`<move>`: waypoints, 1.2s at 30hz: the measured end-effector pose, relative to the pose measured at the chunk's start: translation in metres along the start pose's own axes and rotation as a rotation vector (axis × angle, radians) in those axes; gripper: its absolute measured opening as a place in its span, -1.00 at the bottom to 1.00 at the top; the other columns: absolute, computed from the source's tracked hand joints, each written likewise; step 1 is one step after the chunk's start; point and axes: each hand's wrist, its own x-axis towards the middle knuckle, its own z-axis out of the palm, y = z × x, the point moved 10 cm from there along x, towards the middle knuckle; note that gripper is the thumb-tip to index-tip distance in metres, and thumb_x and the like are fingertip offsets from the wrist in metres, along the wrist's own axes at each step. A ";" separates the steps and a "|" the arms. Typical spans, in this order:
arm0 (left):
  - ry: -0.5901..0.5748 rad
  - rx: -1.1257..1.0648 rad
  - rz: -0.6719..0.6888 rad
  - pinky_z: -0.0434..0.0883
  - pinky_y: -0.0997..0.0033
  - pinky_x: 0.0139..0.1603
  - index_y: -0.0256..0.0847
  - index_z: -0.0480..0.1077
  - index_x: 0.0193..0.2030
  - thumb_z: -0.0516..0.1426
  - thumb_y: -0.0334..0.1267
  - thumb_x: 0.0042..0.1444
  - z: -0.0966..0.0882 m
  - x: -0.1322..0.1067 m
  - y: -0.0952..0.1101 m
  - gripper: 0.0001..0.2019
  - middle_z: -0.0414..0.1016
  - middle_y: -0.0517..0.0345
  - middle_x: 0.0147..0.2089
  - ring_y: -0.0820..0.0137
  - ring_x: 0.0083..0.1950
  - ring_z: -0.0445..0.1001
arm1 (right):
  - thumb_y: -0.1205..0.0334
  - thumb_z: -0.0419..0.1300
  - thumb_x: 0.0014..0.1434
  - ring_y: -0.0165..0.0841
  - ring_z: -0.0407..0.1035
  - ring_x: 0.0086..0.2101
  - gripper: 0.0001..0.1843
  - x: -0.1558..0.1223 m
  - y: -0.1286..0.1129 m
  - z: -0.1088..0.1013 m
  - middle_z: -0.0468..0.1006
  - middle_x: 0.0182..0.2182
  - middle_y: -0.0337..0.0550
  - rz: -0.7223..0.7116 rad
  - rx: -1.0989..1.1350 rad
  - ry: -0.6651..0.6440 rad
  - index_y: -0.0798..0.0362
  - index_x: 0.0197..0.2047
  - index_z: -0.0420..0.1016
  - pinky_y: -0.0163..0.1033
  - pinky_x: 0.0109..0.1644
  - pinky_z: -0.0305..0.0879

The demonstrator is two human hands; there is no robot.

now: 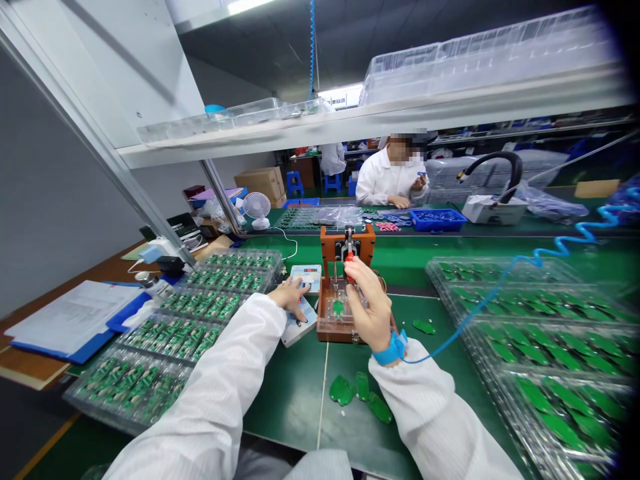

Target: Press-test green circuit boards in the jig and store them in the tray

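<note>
In the head view, my right hand (371, 305), with a blue wrist strap (391, 348), has its fingers around the red lever handle (349, 261) of a toggle clamp. That clamp is mounted on an orange-brown test fixture (327, 257), and a green circuit board (339, 307) lies in the fixture's clear bed. Fingers spread, my left hand (291, 297) rests on a pale box with buttons (300, 323), just left of the fixture. Behind the fingers is a small box with a red digital display (313, 271).
Trays of green boards (200, 310) stand at left; more trays (545, 347) stand at right. Several loose green boards (343, 390) lie on the green mat near me. A blue coiled cord (480, 320) runs from my wrist to the right. A shelf (300, 133) crosses above; a co-worker (383, 177) sits opposite.
</note>
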 end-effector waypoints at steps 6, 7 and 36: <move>-0.009 -0.011 -0.007 -0.16 -0.24 0.45 -0.07 -0.21 0.53 0.39 0.29 -0.34 -0.004 -0.005 -0.002 0.36 -0.56 -0.11 0.55 -0.19 0.52 -0.52 | 0.53 0.06 0.33 -0.16 0.29 0.24 -0.44 -0.001 0.000 -0.001 0.47 0.17 -0.13 0.009 0.016 0.011 -0.14 0.29 0.36 0.07 0.31 0.34; -0.001 -0.017 -0.005 -0.17 -0.24 0.45 -0.10 -0.23 0.54 0.38 0.30 -0.33 -0.005 -0.008 -0.004 0.37 -0.56 -0.12 0.55 -0.20 0.52 -0.52 | 0.53 0.06 0.33 -0.16 0.29 0.24 -0.44 -0.001 0.000 -0.001 0.47 0.18 -0.13 0.011 0.021 0.005 -0.14 0.29 0.36 0.07 0.31 0.34; -0.035 -0.080 -0.004 -0.16 -0.43 0.39 -0.08 -0.19 0.53 0.46 0.24 -0.56 0.003 -0.003 -0.014 0.50 -0.53 -0.12 0.55 -0.32 0.50 -0.52 | 0.48 0.07 0.35 -0.16 0.32 0.22 -0.49 -0.005 0.005 -0.001 0.48 0.16 -0.10 0.030 -0.016 0.007 -0.11 0.27 0.38 0.11 0.30 0.35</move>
